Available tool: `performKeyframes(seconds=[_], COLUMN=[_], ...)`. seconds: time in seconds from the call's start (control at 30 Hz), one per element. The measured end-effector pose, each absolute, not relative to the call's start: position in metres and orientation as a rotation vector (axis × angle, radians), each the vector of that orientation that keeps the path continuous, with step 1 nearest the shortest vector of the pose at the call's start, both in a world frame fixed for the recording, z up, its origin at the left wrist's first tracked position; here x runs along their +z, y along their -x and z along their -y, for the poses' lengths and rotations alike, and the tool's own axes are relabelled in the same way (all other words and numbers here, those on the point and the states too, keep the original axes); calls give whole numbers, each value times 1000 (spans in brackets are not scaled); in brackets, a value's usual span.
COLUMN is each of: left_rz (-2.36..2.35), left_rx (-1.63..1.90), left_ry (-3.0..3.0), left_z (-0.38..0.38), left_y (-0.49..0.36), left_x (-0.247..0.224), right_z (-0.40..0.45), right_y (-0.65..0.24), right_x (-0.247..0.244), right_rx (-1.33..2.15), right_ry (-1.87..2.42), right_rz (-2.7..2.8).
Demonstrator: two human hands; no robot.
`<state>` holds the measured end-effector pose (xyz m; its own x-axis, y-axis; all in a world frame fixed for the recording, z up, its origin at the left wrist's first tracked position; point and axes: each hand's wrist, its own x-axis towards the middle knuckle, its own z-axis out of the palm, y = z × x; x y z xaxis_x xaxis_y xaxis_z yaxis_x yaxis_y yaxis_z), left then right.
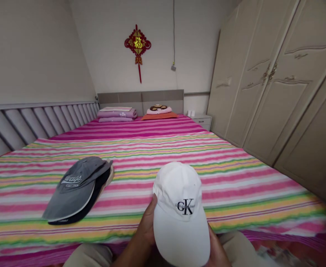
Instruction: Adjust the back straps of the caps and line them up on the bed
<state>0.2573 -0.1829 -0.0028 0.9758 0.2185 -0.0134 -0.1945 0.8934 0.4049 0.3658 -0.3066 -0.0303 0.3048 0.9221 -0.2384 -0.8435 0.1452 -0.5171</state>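
Observation:
A white baseball cap (176, 181) with dark "GK" lettering is held up between both hands near the bed's front edge, its brim towards me. My left hand (150, 218) grips the cap's left side, the thumb lying along the seam of crown and brim. On the other side, my right hand (215, 244) holds the brim's right edge; most of its fingers are hidden behind the cap. To the left, a grey baseball cap (79, 181) with white lettering lies on top of a dark cap (96, 198), and a beige edge shows at their back.
A striped sheet (135, 163) covers the bed. Folded purple bedding (117, 114) and a pink folded item (163, 111) lie by the headboard (163, 97). A padded rail (40, 118) runs along the left; wardrobes (263, 92) line the right, near a nightstand (203, 120).

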Motion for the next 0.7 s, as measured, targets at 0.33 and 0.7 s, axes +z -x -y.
performKeyframes(seconds=[0.33,0.7], left_rz=[-53,-55], left_rx=[189,507], left_ry=[-416,-385], left_z=[175,169], left_y=[-280,-289], left_x=[-7,-38], right_z=[313,311], right_y=[-367,-413], right_x=[-44,-33], right_rx=[1330,1133], right_ry=[359,451], right_rz=[-26,63])
